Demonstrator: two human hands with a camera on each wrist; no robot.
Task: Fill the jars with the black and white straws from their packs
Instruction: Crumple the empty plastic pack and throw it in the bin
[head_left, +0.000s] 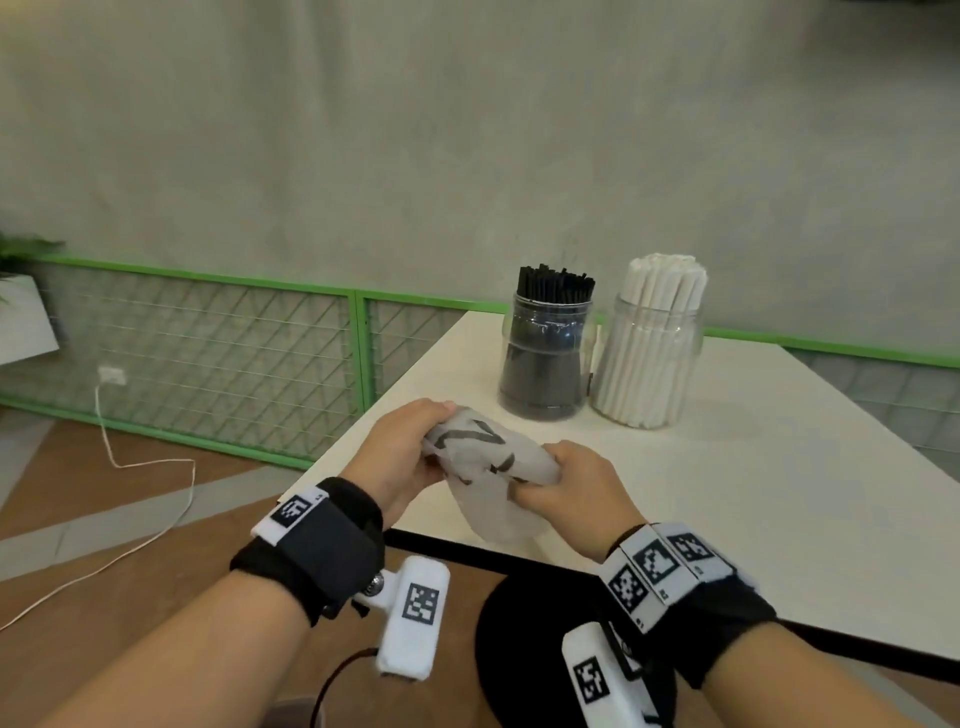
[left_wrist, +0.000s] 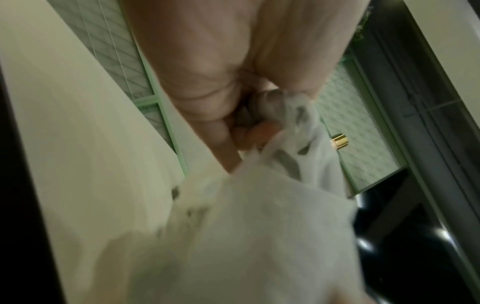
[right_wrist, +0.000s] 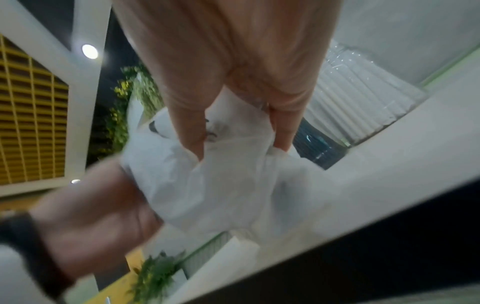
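Above the table's (head_left: 779, 467) near edge, left hand (head_left: 400, 457) and right hand (head_left: 576, 493) both clenched around the crumpled pack (head_left: 488, 467).

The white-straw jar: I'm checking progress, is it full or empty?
Full: the white-straw jar is packed with white straws standing above its rim.

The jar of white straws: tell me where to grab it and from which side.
Grip the jar of white straws around its clear body, below the neck, coming from its right, probably with the right hand. The straws fill its mouth, so a top grip seems poor, and the jar of black straws stands close on its left.
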